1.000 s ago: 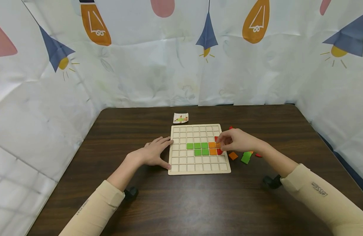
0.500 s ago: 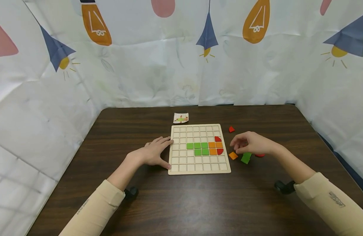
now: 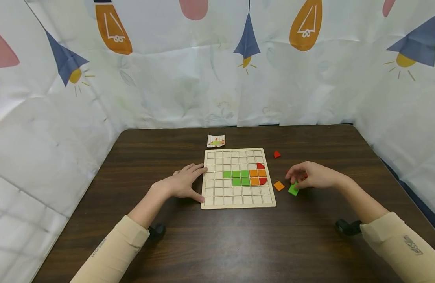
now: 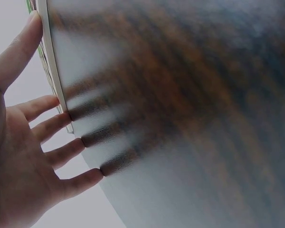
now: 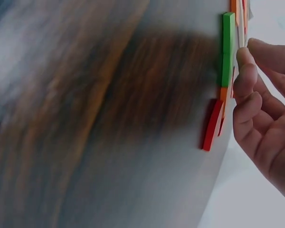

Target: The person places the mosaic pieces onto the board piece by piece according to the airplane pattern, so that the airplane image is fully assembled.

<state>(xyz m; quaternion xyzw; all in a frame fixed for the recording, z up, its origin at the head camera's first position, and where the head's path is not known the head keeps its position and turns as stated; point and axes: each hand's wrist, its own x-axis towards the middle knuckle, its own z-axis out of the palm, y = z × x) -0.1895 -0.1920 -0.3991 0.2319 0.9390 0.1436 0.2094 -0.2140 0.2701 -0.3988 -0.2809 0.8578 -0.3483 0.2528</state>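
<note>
Loose green tile [image 3: 293, 190] right of the grid board [image 3: 238, 199] looks light and stiff, so pinch opposite edges; right hand [image 3: 312, 175] narrowed over it, can't tell if gripping, left hand [image 3: 181, 184] spread at the board's left edge.

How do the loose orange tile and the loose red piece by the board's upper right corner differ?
Shape: the orange tile is four-cornered, while the red piece tapers to a point.
Colour: the tile is orange; the other piece is red.
Place: the orange tile lies nearer the person, by the board's lower right side; the red piece lies farther away.
Both lie on the table, off the board.
</note>
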